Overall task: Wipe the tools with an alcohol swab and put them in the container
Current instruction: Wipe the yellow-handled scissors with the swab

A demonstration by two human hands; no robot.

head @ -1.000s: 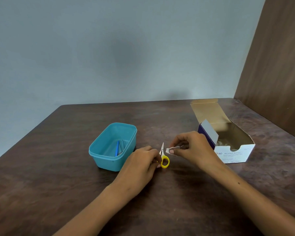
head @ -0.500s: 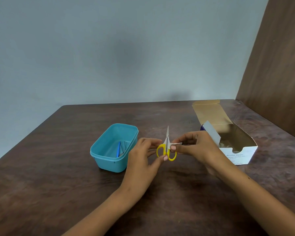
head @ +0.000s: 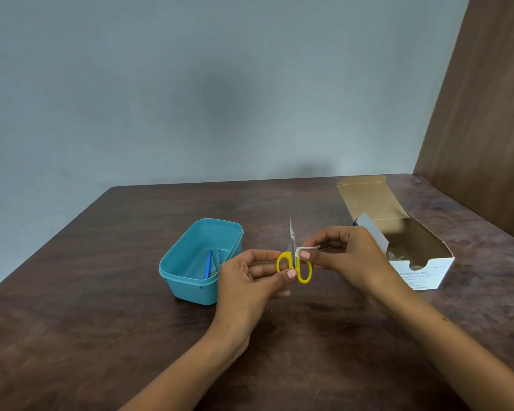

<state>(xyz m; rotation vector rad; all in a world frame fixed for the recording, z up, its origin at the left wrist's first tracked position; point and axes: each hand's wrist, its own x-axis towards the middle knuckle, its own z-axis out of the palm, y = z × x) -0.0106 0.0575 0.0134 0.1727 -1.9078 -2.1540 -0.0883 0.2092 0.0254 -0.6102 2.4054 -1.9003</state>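
Between thumb and fingertips of the right hand (head: pixel 350 253): alcohol swab (head: pixel 304 250), folded, pinched against the base of the blades. Left hand (head: pixel 250 277): fingers curled round the yellow handle loops of the scissors (head: pixel 294 264), thumb tip on the near loop. Scissors held clear above the table (head: pixel 101 292), blades closed, long axis nearly upright, tip pointing up and away from the wearer. Swab placed low on the blades, so bare metal lay above the pinch; wiping stroke judged to run upward along that axis toward the tip. Teal container (head: pixel 229 232) just left of the left hand, the nearer hand for the drop; a blue tool (head: pixel 209 264) already inside. Open swab box (head: pixel 422 271) beside the right hand.
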